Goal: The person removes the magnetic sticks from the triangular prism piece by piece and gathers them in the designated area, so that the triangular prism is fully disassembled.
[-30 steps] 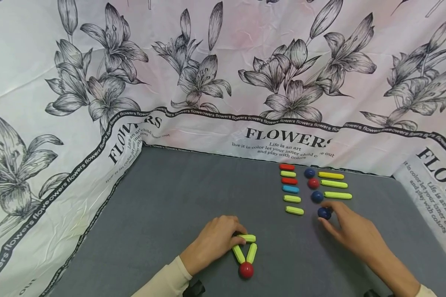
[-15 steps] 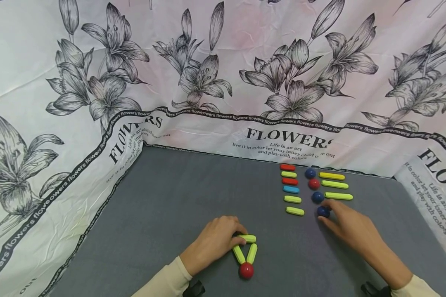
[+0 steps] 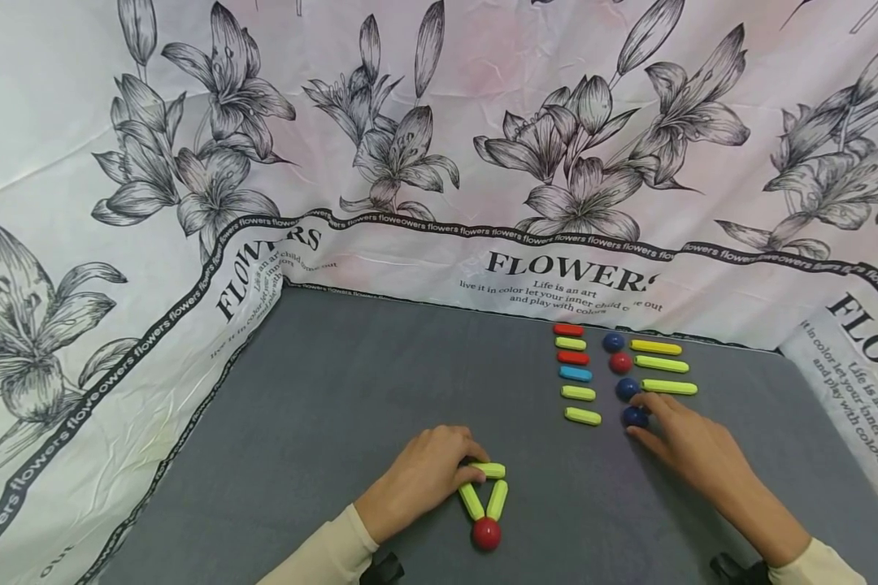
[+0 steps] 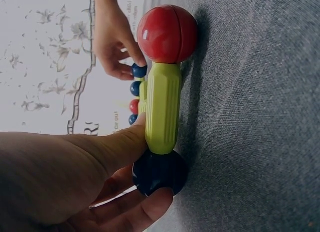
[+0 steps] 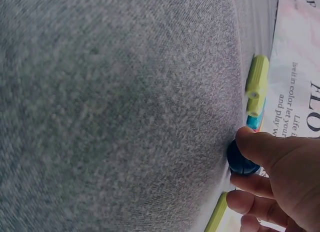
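My left hand point(image 3: 428, 467) grips a dark blue ball point(image 4: 160, 174) at one corner of a small triangle of yellow-green rods point(image 3: 496, 500); the hand hides this ball in the head view. A red ball point(image 3: 486, 534) joins two of the rods at the near corner. Over on the right, my right hand point(image 3: 691, 447) pinches another dark blue ball point(image 3: 635, 418) between thumb and fingers, low at the grey cloth. This ball lies just in front of a similar dark blue ball point(image 3: 628, 389) that heads toward the back in a column with others.
Left of the balls runs a column of short rods: red, yellow-green and a blue rod point(image 3: 575, 374). Longer yellow and yellow-green rods point(image 3: 669, 387) lie to their right. A white flower-print cloth point(image 3: 380, 268) rises behind the grey surface point(image 3: 351, 366).
The right hand and its dark blue ball have shifted slightly left and back, closer to the ball column. My left hand keeps its place at the triangle.
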Demonstrator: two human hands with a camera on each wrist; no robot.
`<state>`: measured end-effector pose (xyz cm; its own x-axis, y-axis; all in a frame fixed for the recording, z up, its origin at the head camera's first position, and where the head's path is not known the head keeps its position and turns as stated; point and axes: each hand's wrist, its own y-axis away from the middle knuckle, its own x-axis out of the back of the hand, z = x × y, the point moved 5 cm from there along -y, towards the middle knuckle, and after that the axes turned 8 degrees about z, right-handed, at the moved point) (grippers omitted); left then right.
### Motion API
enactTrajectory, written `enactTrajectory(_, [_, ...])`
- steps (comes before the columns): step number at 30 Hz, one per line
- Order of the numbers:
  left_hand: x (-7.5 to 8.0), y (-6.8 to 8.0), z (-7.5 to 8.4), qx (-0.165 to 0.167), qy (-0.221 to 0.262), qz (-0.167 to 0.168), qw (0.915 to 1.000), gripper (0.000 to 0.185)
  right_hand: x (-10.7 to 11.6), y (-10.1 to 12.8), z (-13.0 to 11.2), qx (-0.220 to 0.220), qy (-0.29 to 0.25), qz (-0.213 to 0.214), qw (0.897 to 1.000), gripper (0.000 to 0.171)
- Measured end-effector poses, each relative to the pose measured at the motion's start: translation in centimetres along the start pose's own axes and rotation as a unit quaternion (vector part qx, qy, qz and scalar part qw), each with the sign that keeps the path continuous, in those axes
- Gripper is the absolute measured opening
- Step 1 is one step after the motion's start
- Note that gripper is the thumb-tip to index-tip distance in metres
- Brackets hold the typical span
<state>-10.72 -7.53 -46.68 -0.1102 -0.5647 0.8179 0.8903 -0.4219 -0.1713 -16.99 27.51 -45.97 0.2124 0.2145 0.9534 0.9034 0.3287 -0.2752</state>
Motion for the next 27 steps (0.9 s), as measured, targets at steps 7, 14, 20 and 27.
enactTrajectory(7, [0.0, 0.0, 0.1, -0.003, 0.0, 0.001, 1.0, 0.019, -0.1, 0.0, 0.2, -0.005, -0.002, -0.015, 1.0, 0.043])
enactTrajectory(14, [0.0, 0.0, 0.0, -0.007, 0.004, 0.004, 1.0, 0.019, -0.1, 0.0, 0.3, -0.011, 0.003, -0.015, 1.0, 0.044])
enactTrajectory(20, [-0.1, 0.0, 0.0, -0.003, 0.003, -0.001, 1.0, 0.019, 0.4, 0.3, 0.1, -0.013, 0.011, 0.005, 1.0, 0.048])
enactTrajectory(27, [-0.1, -0.1, 0.0, -0.007, -0.005, 0.004, 1.0, 0.018, 2.6, 0.8, -5.9, 0.138, -0.018, 0.104, 0.985, 0.05])
